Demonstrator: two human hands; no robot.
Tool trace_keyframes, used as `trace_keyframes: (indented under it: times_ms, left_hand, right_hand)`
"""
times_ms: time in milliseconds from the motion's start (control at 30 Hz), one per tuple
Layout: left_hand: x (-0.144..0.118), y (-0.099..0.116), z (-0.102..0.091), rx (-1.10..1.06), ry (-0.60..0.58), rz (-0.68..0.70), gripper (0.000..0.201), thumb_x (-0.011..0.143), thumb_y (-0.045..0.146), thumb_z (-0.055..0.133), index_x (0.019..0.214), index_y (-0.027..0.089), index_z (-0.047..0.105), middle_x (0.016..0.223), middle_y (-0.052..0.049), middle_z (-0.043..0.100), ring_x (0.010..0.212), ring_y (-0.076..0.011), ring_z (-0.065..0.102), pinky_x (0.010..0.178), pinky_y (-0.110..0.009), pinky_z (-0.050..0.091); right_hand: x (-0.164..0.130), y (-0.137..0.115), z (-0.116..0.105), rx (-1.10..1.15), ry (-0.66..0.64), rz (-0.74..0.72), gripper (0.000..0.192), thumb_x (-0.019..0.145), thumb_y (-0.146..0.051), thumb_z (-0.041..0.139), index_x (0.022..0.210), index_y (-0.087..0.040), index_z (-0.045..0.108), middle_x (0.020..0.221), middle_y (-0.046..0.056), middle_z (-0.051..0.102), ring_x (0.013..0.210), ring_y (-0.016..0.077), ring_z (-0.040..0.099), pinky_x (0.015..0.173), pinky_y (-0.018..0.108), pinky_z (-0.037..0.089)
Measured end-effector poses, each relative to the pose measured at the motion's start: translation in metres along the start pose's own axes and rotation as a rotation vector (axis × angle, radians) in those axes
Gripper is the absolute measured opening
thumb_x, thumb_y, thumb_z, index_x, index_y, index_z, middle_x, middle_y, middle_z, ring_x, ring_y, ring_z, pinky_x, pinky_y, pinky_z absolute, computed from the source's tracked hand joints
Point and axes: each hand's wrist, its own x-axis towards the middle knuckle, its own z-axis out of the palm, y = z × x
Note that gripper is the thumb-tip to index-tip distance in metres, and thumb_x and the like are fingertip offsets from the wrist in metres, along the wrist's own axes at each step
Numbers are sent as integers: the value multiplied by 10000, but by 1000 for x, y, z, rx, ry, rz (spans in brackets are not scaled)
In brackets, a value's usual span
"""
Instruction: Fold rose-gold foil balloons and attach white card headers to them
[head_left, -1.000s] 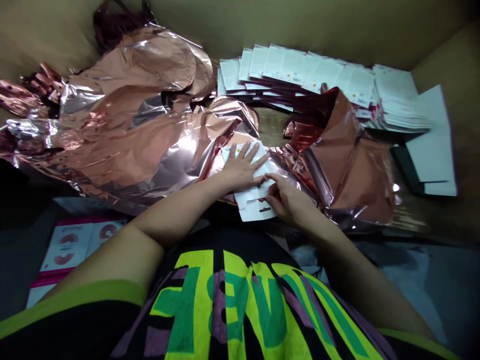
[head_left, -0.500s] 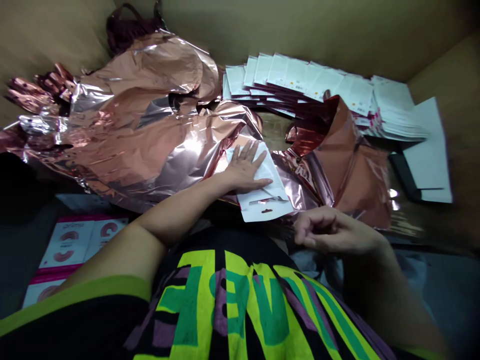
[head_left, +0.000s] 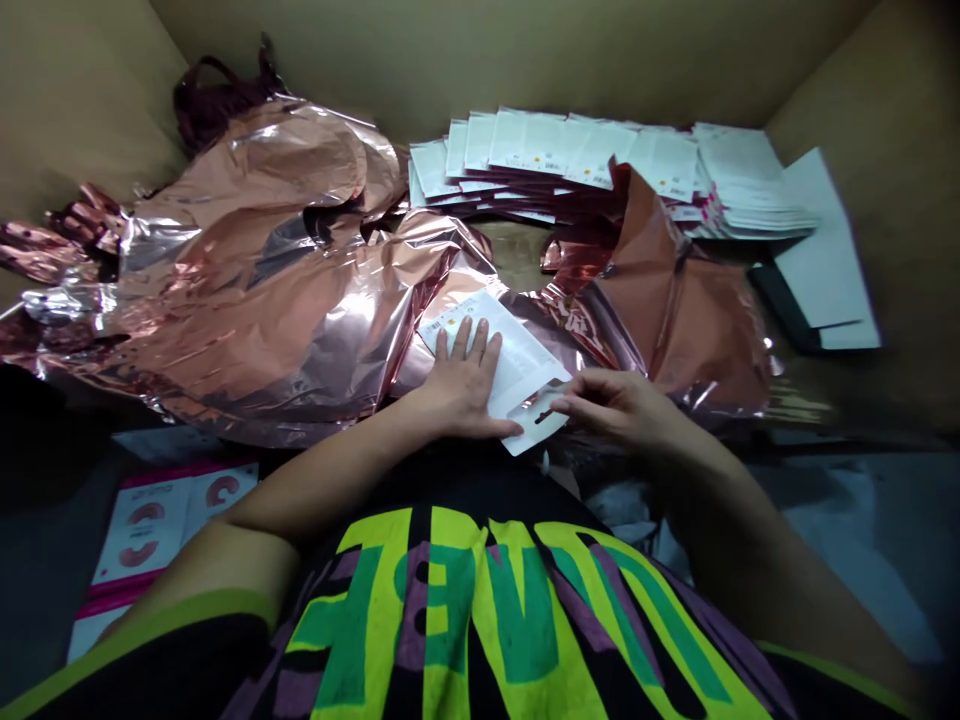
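In the head view a white packet (head_left: 517,350) with a hang hole at its near end lies slanted on crumpled rose-gold foil (head_left: 300,310). My left hand (head_left: 461,385) rests flat on it, fingers spread, pressing it from the left. At the packet's near right edge, beside the hang hole, the thumb and bent fingers of my right hand (head_left: 611,405) are pinched together on its flap. The exact grip of those fingertips is partly hidden.
Behind the foil stands a long fanned row of white packets (head_left: 525,140). A white card (head_left: 829,250) and a dark flat object (head_left: 780,305) lie at the right. Printed white-and-pink packets (head_left: 146,520) are at lower left. A dark bag (head_left: 217,100) sits at the back left. Cardboard walls enclose the area.
My right hand has moved left and up to the packet's near edge. The packet has turned, its near end now pointing more to the right, with my left hand still flat on it.
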Motion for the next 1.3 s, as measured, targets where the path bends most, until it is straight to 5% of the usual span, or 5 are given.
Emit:
trace_keyframes:
  times_ms: [133,300,700,1000,1300]
  left_hand:
    - [-2,10,-8,144,-74,-10,1041,770,494,629,1531,24,95,1598,-259,149,1468,-479,50,1151,-657,76]
    - [2,9,-36,149,-95,52,922,822,358,563,1524,0,83,1498,-286,363,1378,-425,372,1078,-525,364]
    - [18,2,-68,137,7,135,711,857,252,445,1515,88,230,1130,-168,674,983,-280,657,865,-391,502]
    - [6,-7,-40,127,49,126,899,842,311,530,1549,54,38,1004,-147,708,807,-267,688,785,-391,530]
    - [-2,-3,-8,178,155,-25,868,787,259,624,1511,24,208,1476,-253,421,1331,-399,454,1087,-519,397]
  right_hand:
    - [12,9,14,-300,310,-246,334,804,-429,722,1026,-184,678,1045,122,635,919,238,619,776,370,533]
    - [35,14,24,-511,272,-458,320,882,-230,597,1198,-188,625,1274,149,601,1212,279,539,1030,478,458]
    - [83,-33,9,-911,161,-170,277,940,-196,492,1160,-129,646,1130,137,654,1027,269,603,806,355,445]
    - [89,-18,38,-1007,246,-313,336,962,-104,336,1017,-64,665,972,185,648,958,284,540,705,368,355]
    - [76,-15,20,-839,47,-317,246,859,-185,622,1090,-108,657,1145,158,599,1052,271,498,847,342,420]
